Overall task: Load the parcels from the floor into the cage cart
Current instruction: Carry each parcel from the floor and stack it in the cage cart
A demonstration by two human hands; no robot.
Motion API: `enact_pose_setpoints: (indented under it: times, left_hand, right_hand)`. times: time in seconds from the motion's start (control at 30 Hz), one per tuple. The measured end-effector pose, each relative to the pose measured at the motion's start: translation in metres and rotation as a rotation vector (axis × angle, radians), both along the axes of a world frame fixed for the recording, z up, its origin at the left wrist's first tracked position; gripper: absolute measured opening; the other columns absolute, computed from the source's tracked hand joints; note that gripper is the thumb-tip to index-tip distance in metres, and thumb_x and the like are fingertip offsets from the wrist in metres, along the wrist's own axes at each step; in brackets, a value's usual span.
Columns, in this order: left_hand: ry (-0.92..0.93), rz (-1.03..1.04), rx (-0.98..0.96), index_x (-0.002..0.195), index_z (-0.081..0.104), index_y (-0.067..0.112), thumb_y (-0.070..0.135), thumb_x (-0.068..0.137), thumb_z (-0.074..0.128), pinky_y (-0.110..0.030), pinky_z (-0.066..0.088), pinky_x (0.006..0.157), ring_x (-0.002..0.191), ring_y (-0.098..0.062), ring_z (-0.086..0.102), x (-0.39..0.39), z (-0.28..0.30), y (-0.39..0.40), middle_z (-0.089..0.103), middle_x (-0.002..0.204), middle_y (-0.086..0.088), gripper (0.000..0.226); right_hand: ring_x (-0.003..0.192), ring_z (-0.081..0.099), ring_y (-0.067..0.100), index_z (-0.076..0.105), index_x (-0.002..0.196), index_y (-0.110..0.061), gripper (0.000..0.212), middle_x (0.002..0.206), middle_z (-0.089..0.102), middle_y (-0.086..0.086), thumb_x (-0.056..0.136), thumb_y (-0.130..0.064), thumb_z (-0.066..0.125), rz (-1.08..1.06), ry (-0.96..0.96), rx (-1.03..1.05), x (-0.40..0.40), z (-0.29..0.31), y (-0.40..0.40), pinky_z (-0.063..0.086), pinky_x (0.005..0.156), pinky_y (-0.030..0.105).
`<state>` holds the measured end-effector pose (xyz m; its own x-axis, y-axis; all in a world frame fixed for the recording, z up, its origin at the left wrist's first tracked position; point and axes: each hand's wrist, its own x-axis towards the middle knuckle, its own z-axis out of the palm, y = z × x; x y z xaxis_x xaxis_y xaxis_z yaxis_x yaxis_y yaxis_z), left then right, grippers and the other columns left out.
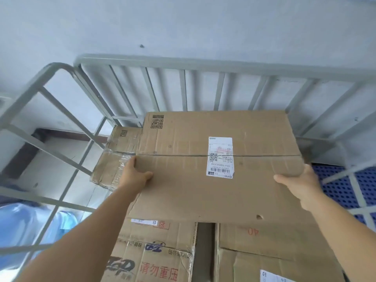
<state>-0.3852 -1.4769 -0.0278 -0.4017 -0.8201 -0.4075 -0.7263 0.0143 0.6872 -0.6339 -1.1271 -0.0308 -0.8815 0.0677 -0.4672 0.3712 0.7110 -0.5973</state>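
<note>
Four cardboard parcels (219, 169), one cage cart (183, 65), two hands (134, 176).

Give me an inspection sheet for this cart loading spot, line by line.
Surface: blue perforated cart floor shows at right.
Job's things: large flat parcel with white shipping label lies atop printed parcel and a parcel marked 40; taped parcel at left.
Clutter: nothing seen.
Grippers: left hand and right hand grip the flat parcel's side edges.
Cables: nothing seen.
Surroundings: grey cage bars, pale wall.
</note>
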Motion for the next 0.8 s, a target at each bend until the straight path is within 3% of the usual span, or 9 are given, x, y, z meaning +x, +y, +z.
enact_pose_setpoints:
  times: [0.17,0.3,0.5,0.7,0.8]
  left_hand:
    - [-0.096,-0.022,-0.086,0.139,0.042,0.017,0.017,0.072,0.080,-0.038,0.046,0.093,0.112,-0.028,0.055,0.057,0.010,-0.083,0.054,0.131,-0.008,0.077]
    - [-0.168,-0.055,-0.140,0.130,0.047,0.015,0.019,0.070,0.081,-0.035,0.047,0.082,0.100,-0.027,0.057,0.087,0.009,-0.151,0.058,0.120,-0.009,0.069]
    - [-0.175,-0.093,-0.157,0.127,0.047,0.018,0.017,0.071,0.080,-0.033,0.043,0.077,0.091,-0.023,0.054,0.094,-0.012,-0.232,0.058,0.116,-0.006,0.065]
    - [-0.150,-0.146,-0.138,0.133,0.041,0.016,0.018,0.070,0.082,-0.037,0.044,0.084,0.100,-0.024,0.051,0.075,-0.050,-0.278,0.052,0.124,-0.010,0.075]
    - [-0.171,-0.164,-0.141,0.141,0.034,0.015,0.020,0.071,0.082,-0.038,0.042,0.090,0.113,-0.028,0.051,0.065,-0.068,-0.291,0.049,0.130,-0.010,0.085]
  right_hand:
    - [0.113,0.055,0.033,0.048,0.124,-0.013,0.071,0.126,0.055,0.012,0.067,-0.019,0.089,0.020,-0.034,-0.074,0.054,-0.014,-0.086,0.047,0.091,0.041]
    - [0.104,0.055,0.031,0.048,0.112,-0.019,0.058,0.115,0.058,0.008,0.069,-0.017,0.087,0.060,-0.096,-0.099,0.087,-0.035,-0.150,0.049,0.090,0.047]
    - [0.108,0.051,0.030,0.045,0.124,-0.016,0.064,0.125,0.050,0.011,0.074,-0.013,0.084,0.049,-0.138,-0.114,0.107,-0.061,-0.219,0.045,0.088,0.043]
    - [0.106,0.048,0.026,0.044,0.129,-0.016,0.067,0.123,0.047,0.006,0.074,-0.009,0.082,0.027,-0.101,-0.122,0.094,-0.089,-0.259,0.043,0.090,0.042]
    - [0.111,0.049,0.030,0.045,0.126,-0.017,0.065,0.121,0.048,0.005,0.073,-0.009,0.083,-0.001,-0.074,-0.092,0.094,-0.108,-0.271,0.043,0.091,0.043]
